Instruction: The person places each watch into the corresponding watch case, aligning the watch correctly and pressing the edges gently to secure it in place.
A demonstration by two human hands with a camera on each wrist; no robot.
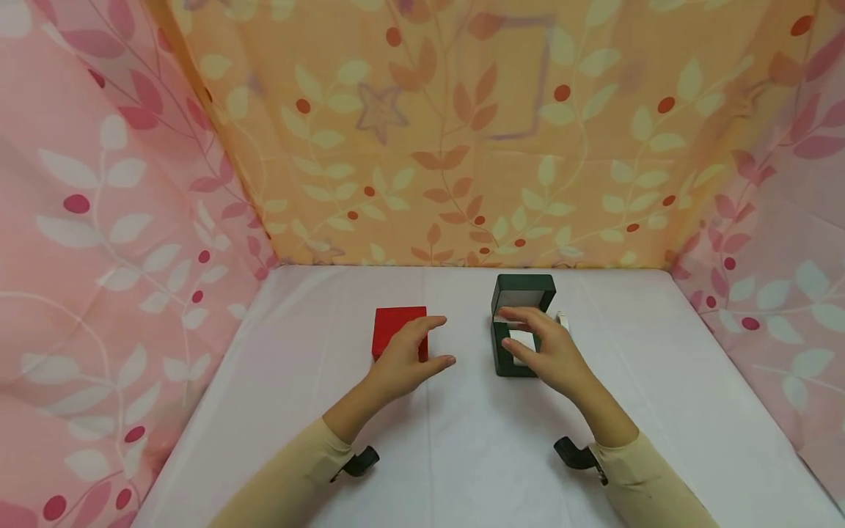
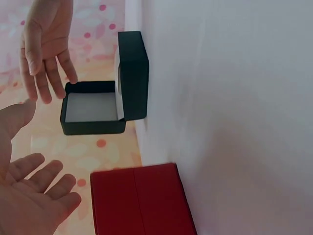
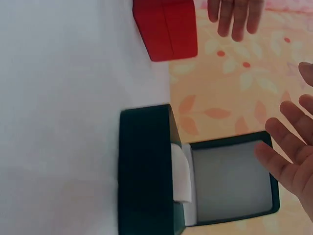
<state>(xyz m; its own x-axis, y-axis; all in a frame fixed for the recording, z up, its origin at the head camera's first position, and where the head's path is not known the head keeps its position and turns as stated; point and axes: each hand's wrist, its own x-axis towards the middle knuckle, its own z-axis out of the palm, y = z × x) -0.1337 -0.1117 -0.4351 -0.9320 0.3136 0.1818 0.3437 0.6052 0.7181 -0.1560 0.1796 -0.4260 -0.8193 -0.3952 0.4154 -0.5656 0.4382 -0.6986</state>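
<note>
A dark green hinged box (image 1: 505, 359) stands on the table with its lid (image 3: 232, 178) raised. Inside it a white cushion (image 3: 181, 172) shows. My right hand (image 1: 551, 352) hovers over this box, thumb and fingers apart, holding nothing; one fingertip overlaps the lid's edge in the right wrist view, and whether they touch I cannot tell. To the left, a closed red box (image 1: 396, 323) sits partly behind my left hand (image 1: 403, 363). That hand is spread loosely in the air with nothing in its grasp. Both palms face inward.
A small whitish, shiny object (image 1: 562, 320) lies just right of the green box, mostly hidden by my right hand. White cloth covers the table (image 1: 462, 455). Patterned curtains (image 1: 422, 132) close off the back and both sides. Each wrist carries a black camera mount (image 1: 361, 462).
</note>
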